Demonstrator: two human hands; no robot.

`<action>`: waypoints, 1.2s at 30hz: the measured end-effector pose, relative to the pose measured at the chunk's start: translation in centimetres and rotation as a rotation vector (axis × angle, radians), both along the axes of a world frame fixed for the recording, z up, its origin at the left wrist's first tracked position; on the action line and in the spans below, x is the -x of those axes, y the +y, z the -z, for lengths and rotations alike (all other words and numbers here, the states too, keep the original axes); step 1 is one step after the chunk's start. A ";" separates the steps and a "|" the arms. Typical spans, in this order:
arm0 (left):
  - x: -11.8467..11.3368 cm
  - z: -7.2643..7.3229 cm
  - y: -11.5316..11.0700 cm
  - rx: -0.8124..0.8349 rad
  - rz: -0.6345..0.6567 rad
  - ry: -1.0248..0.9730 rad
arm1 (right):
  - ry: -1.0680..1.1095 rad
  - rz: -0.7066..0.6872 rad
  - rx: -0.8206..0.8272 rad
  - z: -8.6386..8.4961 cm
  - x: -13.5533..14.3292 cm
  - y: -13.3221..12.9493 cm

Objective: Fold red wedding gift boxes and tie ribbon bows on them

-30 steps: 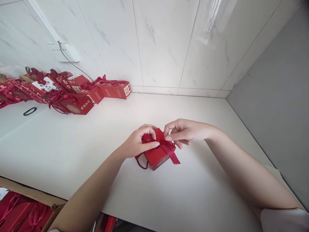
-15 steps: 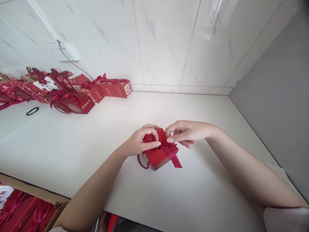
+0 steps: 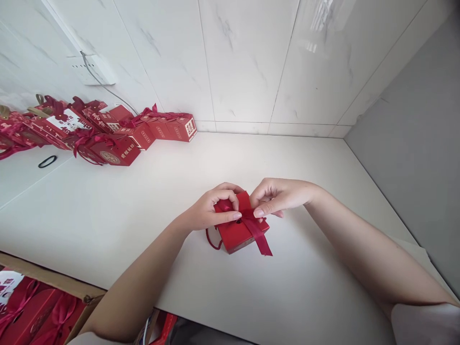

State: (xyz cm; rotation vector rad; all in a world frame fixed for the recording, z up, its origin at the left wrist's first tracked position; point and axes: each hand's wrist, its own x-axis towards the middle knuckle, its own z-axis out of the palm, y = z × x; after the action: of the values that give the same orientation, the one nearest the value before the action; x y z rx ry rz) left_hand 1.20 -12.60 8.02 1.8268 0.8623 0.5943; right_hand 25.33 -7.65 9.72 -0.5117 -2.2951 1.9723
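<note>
A small red gift box [image 3: 235, 238] lies on the white tabletop, with a dark red ribbon [image 3: 261, 239] across its top and one tail hanging over the near right edge. My left hand [image 3: 215, 208] is closed on the ribbon at the box's left side, its thumb lying by the knot. From the right, my right hand [image 3: 275, 201] pinches a loop of the ribbon between thumb and bent forefinger. A twisted red cord [image 3: 212, 243] curves out at the box's left. The ribbon inside my left hand is partly hidden.
Several red gift boxes [image 3: 118, 149] with ribbons stand at the back left by the tiled wall. A black elastic band [image 3: 47, 161] lies before them. At the lower left, a cardboard carton [image 3: 53, 278] holds more red boxes. A grey panel [image 3: 409, 143] bounds the right side.
My right hand has shifted slightly with the ribbon loop, its fingers curling in more. The ribbon tail hangs a little lower. My left hand stays in place; the view has tilted slightly.
</note>
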 end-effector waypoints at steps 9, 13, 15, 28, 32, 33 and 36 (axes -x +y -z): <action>-0.3 -0.5 -0.1 -0.004 0.012 0.002 | 0.113 0.209 -0.117 1.1 1.0 0.4; -0.2 -0.8 -0.3 -0.017 0.014 0.035 | 0.108 0.289 -0.157 1.7 1.4 0.3; 0.1 -1.0 -0.1 -0.023 0.036 0.048 | 0.109 0.314 -0.165 1.8 1.5 0.2; 2.5 -1.6 0.7 -0.101 0.024 0.056 | 0.037 0.346 -0.274 0.6 1.0 -0.2; 2.6 -1.7 0.8 -0.127 -0.016 0.115 | 0.015 0.442 -0.496 0.2 0.9 -0.8; 2.6 -1.7 0.8 -0.120 -0.034 0.131 | 0.014 0.467 -0.567 0.1 0.9 -1.0; 2.8 -1.7 0.9 -0.080 -0.089 0.127 | 0.025 0.528 -0.744 0.0 1.1 -1.4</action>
State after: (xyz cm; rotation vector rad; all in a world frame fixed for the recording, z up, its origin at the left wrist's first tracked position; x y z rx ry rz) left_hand -1.57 -11.72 9.70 1.9229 1.0220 0.5801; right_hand 24.20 -9.08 9.70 -0.8635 -2.3195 0.8124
